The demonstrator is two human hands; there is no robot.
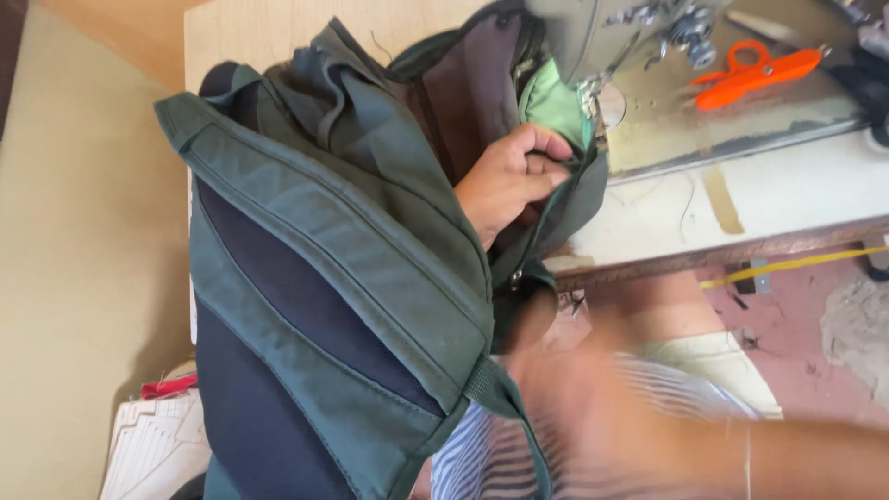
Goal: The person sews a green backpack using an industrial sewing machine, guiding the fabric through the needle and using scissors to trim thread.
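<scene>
**Q:** Pale worktop [796, 190] and a sewing machine [639, 28] fill the background; how far along is the work?

**A:** By my judgement, midway. A dark green backpack [324, 259] with navy padding is bunched up against the machine, its opening drawn to the needle area just beyond the fingers. No seam being sewn can be made out, so how much stitching is finished cannot be told.

**Q:** How is the left hand posed?

**A:** The left hand [509, 176] is curled, fingers [546, 146] clenched on a fold of the backpack beside a light green lining [554, 102], knuckles toward the machine.

**Q:** And the right hand?

**A:** The right hand [593, 398] is a blur below the worktop edge, near the backpack's lower strap [491, 384]; whether its fingers grasp anything cannot be told.

**Q:** What else lies about?

**A:** Orange thread snips [755, 72] rest well beyond the fingers, on the machine bed.
</scene>
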